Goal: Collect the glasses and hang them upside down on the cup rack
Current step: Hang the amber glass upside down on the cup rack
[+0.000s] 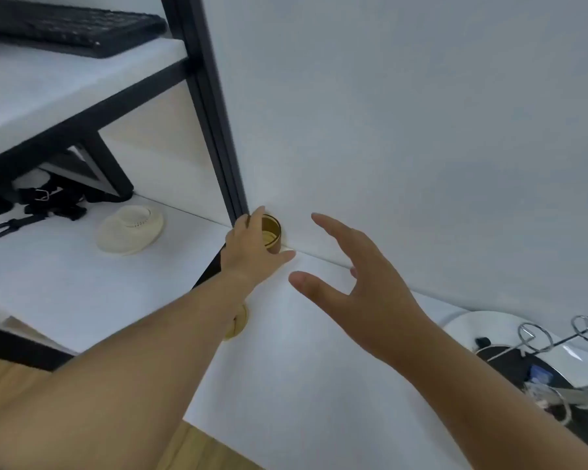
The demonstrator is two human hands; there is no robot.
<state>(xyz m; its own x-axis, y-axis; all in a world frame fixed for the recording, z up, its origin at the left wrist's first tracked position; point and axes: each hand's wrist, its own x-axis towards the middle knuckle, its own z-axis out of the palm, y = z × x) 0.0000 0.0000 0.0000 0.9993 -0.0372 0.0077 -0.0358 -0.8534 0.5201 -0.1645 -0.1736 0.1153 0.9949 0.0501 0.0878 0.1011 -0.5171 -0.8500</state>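
Note:
An amber glass (272,234) stands on the white table against the back wall, beside a black post. My left hand (250,252) wraps around its left side, fingers curled on it. A second amber glass (238,323) peeks out from under my left forearm. My right hand (357,283) hovers to the right of the first glass, fingers spread, holding nothing. The wire cup rack (537,340), with round loops, stands at the far right edge; its lower part is cut off.
A cream round lid-like dish (129,228) lies on the table to the left. Black straps (31,205) sit under a shelf that carries a black keyboard (68,25). A white wall (421,113) closes the back. Wooden floor shows below the table edge.

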